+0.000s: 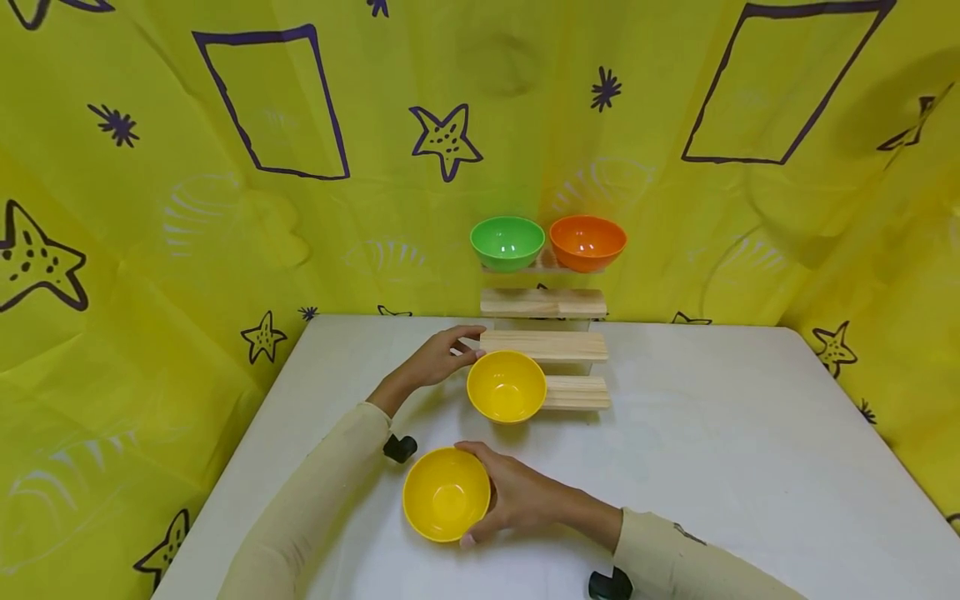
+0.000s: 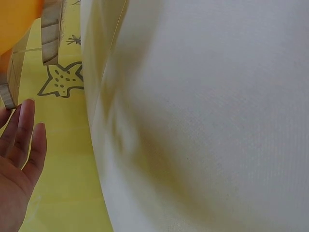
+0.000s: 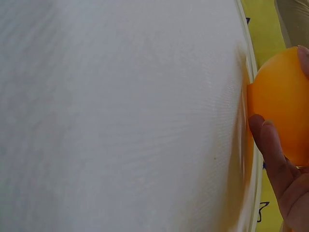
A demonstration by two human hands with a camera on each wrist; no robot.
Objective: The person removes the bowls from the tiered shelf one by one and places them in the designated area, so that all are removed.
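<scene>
The right hand (image 1: 521,493) curls its grip round the nearer yellow bowl (image 1: 446,493); the left hand (image 1: 437,360), grip loose and empty, has fingertips at the wooden rack (image 1: 543,346)

Right grip (image 3: 285,180) has its fingers against an orangey-yellow bowl (image 3: 280,101), which is partly cut off at the right side. Can't tell from here if its base touches the white surface (image 3: 120,116). That fills most of my view, shadowy along its edge, with yellow cloth (image 3: 263,34) and dark doodles past it.
</scene>
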